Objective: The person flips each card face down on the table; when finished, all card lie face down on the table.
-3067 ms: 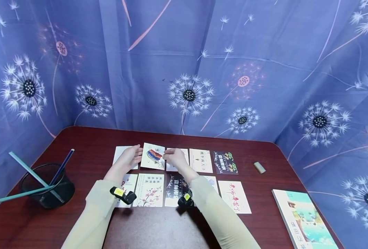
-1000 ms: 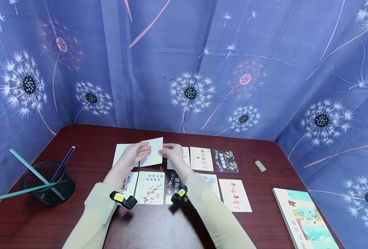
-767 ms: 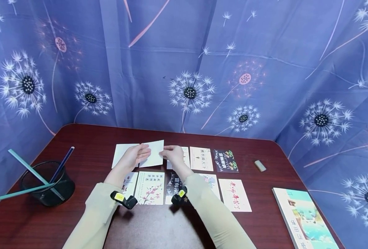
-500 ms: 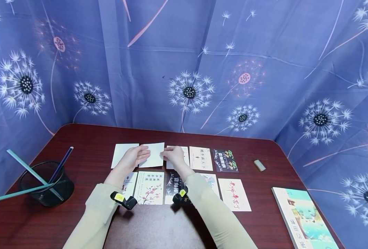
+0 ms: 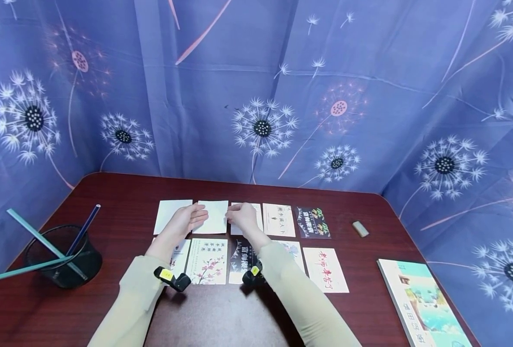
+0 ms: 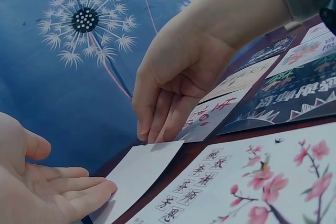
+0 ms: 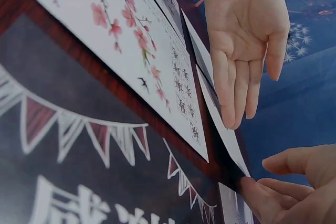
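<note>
A white card [image 5: 214,219] lies blank side up in the back row on the table, second from the left. Over its left part, my left hand [image 5: 181,223] is held palm inward with straight fingers; the left wrist view shows them just above or touching the card [image 6: 144,169]. At the card's right edge is my right hand [image 5: 244,218], fingertips touching that edge. In the right wrist view its thumb stands apart from the fingers, with nothing pinched between them. Another blank white card [image 5: 167,214] is left of my left hand. My right hand partly covers a printed card [image 5: 259,218].
The front row has several printed cards, including a pink-blossom card [image 5: 207,262] and a red-lettered card [image 5: 325,270]. A mesh pen holder [image 5: 83,265] with pencils stands left. An eraser [image 5: 361,229] and a book [image 5: 425,301] lie right. A curtain [image 5: 204,120] hangs behind the table.
The card between my hands showed a colourful print, then was turned blank side up and tilted. It has since come down flat on the table, and my right thumb and fingers no longer pinch it.
</note>
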The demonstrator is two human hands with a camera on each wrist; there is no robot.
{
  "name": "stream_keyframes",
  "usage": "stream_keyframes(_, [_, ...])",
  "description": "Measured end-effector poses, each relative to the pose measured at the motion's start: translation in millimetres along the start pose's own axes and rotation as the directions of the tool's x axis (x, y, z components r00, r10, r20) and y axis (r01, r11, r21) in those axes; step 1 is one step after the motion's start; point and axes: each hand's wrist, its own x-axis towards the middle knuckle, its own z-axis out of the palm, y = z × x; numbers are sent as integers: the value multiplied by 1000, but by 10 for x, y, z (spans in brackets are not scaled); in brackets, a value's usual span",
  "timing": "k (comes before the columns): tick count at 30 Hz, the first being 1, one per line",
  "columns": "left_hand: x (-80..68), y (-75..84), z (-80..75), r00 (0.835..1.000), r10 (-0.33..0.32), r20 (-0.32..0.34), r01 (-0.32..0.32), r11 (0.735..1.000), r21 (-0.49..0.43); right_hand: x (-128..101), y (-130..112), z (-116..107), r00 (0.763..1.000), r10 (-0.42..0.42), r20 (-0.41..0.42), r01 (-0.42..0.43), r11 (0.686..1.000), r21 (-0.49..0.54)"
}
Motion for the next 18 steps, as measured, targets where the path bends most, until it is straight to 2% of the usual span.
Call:
stream_keyframes(6, [-4, 4, 0, 1000, 4, 3, -4, 1000, -6, -19, -6, -8, 999, -39, -22, 38, 997, -63])
stream_keyframes(11, [-1, 16, 17, 1000, -2, -28, 1, 1000, -17, -33, -9, -49, 996, -92, -13, 91, 992, -82])
stream_keyframes(18, [53, 49, 165, 999, 23, -43, -26, 997, -79, -26, 24, -248, 989, -145, -42, 140, 985, -105])
